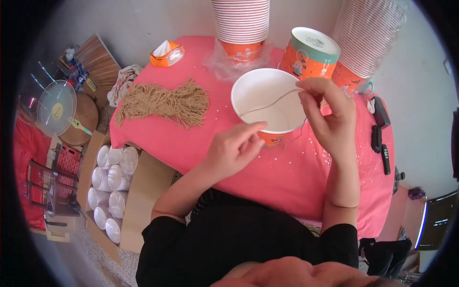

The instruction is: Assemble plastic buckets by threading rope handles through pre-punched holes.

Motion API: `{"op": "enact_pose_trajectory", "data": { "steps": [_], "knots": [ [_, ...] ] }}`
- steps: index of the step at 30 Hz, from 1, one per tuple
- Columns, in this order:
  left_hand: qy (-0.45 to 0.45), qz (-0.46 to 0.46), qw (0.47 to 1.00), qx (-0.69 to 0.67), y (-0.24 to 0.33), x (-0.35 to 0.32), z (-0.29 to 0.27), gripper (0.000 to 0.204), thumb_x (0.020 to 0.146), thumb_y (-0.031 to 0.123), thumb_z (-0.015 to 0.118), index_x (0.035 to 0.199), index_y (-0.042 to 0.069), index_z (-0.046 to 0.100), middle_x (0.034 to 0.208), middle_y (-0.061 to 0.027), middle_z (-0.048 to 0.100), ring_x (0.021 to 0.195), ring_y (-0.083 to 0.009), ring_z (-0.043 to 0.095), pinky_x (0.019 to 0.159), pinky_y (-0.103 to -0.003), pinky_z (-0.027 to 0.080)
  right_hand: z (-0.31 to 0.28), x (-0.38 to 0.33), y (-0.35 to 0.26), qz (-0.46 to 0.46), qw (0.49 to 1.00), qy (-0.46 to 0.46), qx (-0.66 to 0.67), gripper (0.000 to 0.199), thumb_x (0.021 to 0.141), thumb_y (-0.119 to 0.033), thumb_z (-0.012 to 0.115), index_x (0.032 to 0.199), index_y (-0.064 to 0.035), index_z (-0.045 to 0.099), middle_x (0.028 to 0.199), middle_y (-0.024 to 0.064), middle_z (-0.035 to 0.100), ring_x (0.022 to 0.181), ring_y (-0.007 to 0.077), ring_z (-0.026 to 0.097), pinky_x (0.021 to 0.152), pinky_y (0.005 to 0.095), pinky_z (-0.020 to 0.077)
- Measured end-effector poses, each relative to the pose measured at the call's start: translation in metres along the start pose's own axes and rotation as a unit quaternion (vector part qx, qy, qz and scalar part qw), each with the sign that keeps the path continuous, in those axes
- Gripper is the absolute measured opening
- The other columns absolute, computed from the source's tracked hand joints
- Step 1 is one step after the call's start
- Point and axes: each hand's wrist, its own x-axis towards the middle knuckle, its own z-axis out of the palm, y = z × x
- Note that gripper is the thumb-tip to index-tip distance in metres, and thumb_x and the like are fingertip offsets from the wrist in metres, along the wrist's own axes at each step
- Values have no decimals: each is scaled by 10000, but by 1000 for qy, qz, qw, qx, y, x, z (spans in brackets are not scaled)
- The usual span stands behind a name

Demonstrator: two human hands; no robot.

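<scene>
An orange paper bucket (273, 140) with a white inside and rim stands upright on the pink-covered table in front of me. My right hand (330, 107) is closed, thumb and forefinger pinching a thin tan string (275, 101) over the bucket's right rim. From that pinch the string runs across the bucket mouth to the left inner wall; a thin tail hangs by the right side. My left hand (235, 147) is at the front left of the bucket, forefinger stretched along the near rim and thumb apart, holding nothing that I can see.
A bundle of tan strings (162, 103) lies left, below an orange-and-clear wrapper (167, 53). Behind stand a stack of paper buckets (241, 24), an upturned bucket (308, 60) and a plastic-wrapped stack (368, 40). Dark devices (381, 112) lie right. A carton (143, 201) holds clear plastic-wrapped cups or lids.
</scene>
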Motion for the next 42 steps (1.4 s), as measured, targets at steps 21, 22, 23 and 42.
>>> {"op": "enact_pose_trajectory", "data": {
  "steps": [21, 22, 23, 42],
  "knots": [
    [-80, -87, 930, -348, 37, 22, -24, 330, 938, 42, 586, 1260, -16, 538, 958, -15, 632, 734, -48, 567, 634, -210, 469, 1, -5, -2, 206, 837, -128, 490, 79, 900, 73, 578, 973, 44, 588, 829, 102, 663, 704, 173, 694, 610, 258, 574],
    [-88, -80, 918, -379, 39, 17, -15, 353, 949, 49, 577, 1290, -14, 508, 973, -30, 631, 731, -50, 568, 632, -208, 471, 5, -6, -2, 194, 832, -129, 504, 71, 919, 58, 575, 985, 35, 591, 848, 89, 670, 747, 168, 702, 633, 255, 580],
    [-99, -69, 904, -411, 37, 13, -8, 377, 961, 56, 568, 1320, -13, 478, 988, -44, 631, 728, -51, 570, 630, -205, 472, 5, -5, -2, 194, 831, -131, 504, 71, 919, 58, 575, 985, 35, 591, 848, 89, 670, 747, 168, 702, 633, 255, 580],
    [45, -116, 979, -158, 12, -5, -40, 87, 913, 31, 635, 975, -23, 660, 808, -43, 673, 690, -71, 611, 615, -217, 481, -1, 7, 70, 220, 937, -14, 272, 94, 923, -12, 578, 993, 26, 629, 882, 85, 681, 674, 133, 641, 591, 289, 531]
  ]
}}
